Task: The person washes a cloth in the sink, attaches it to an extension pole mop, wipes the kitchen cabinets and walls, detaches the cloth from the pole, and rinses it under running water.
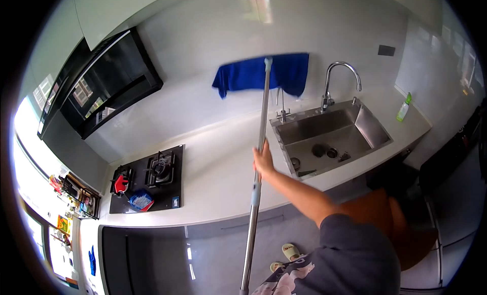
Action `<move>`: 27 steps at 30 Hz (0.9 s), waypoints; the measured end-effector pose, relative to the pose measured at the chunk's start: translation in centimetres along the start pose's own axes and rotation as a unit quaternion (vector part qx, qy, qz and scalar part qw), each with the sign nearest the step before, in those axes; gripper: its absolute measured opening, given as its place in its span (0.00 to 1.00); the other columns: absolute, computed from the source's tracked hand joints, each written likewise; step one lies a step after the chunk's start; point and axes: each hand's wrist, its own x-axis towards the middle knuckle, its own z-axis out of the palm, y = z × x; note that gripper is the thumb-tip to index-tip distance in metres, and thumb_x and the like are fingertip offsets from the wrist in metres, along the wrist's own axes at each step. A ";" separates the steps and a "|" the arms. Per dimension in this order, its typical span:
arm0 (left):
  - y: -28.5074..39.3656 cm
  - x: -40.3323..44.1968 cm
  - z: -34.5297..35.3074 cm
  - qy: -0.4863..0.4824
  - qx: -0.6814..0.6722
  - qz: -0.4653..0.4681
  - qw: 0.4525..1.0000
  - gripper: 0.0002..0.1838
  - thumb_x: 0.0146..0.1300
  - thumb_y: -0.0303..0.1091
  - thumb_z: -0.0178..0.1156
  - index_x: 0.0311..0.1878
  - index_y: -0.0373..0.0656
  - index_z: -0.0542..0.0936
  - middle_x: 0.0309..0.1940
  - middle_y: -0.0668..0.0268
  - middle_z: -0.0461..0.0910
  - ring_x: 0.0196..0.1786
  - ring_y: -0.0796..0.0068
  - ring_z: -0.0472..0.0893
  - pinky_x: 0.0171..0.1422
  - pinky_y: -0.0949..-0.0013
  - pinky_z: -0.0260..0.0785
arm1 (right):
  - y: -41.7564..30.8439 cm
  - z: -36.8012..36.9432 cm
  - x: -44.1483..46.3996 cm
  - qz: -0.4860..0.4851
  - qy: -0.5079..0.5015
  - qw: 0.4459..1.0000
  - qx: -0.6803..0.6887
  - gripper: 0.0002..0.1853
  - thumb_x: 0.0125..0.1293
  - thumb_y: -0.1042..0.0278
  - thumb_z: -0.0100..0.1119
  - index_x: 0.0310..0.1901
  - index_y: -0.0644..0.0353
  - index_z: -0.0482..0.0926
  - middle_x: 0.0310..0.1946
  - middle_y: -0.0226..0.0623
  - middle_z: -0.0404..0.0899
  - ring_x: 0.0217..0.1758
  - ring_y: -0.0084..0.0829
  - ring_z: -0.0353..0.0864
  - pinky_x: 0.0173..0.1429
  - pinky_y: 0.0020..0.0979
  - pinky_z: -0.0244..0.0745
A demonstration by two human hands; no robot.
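My right hand [263, 160] is closed around the metal pole [252, 229] of a flat mop, above the pole's grey collar. The pole slants up to a blue cloth mop head [243, 77], which lies against the glossy grey wall behind the counter. One end of the cloth hangs loose, and its outline is slightly blurred. The pole's lower end runs out of the bottom of the view. My left hand is out of view.
A steel sink [329, 135] with a curved faucet [341, 67] is set into the white counter [218, 173]. A spray bottle [404, 108] stands at its right. On the black gas stove [162, 183] lie a red item and a blue brush-like item. A range hood [109, 82] hangs above.
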 end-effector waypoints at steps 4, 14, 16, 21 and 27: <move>2.6 2.9 -2.5 -0.012 0.040 0.069 0.997 0.12 0.48 0.29 0.61 0.38 0.41 0.75 0.17 0.68 0.73 0.19 0.80 0.74 0.23 0.73 0.66 | -10.6 -1.8 6.7 -0.037 0.043 0.995 -0.078 0.27 0.65 0.66 0.47 0.63 0.54 0.49 0.23 0.37 0.69 0.10 0.26 0.66 0.11 0.30 0.62; 7.7 3.6 -1.0 -0.011 -0.054 0.047 0.997 0.11 0.45 0.30 0.63 0.34 0.39 0.76 0.17 0.68 0.74 0.19 0.80 0.74 0.24 0.72 0.67 | -7.3 -1.6 8.3 -0.050 0.072 0.983 -0.160 0.30 0.65 0.59 0.46 0.65 0.52 0.46 0.46 0.49 0.68 0.44 0.44 0.71 0.45 0.38 0.67; 4.3 3.5 0.0 0.004 -0.053 0.015 0.998 0.10 0.46 0.30 0.62 0.34 0.40 0.76 0.17 0.68 0.74 0.19 0.80 0.74 0.24 0.72 0.67 | -2.5 -0.7 4.7 -0.020 0.035 0.990 -0.136 0.33 0.65 0.58 0.46 0.68 0.52 0.43 0.54 0.54 0.68 0.54 0.49 0.72 0.54 0.41 0.68; 6.9 6.7 2.0 0.008 -0.050 0.004 0.999 0.10 0.46 0.30 0.62 0.33 0.40 0.76 0.17 0.69 0.73 0.19 0.81 0.73 0.23 0.72 0.66 | -0.7 -1.1 6.7 -0.118 0.026 0.989 -0.082 0.29 0.67 0.64 0.45 0.66 0.50 0.46 0.27 0.36 0.66 0.19 0.28 0.63 0.20 0.30 0.60; 9.9 10.6 3.4 0.024 -0.044 0.025 0.998 0.09 0.47 0.30 0.60 0.32 0.40 0.76 0.16 0.69 0.73 0.18 0.81 0.73 0.23 0.72 0.65 | -13.8 -3.1 13.0 -0.210 0.021 0.977 -0.018 0.23 0.67 0.67 0.44 0.62 0.52 0.53 0.18 0.27 0.61 0.09 0.19 0.58 0.10 0.23 0.57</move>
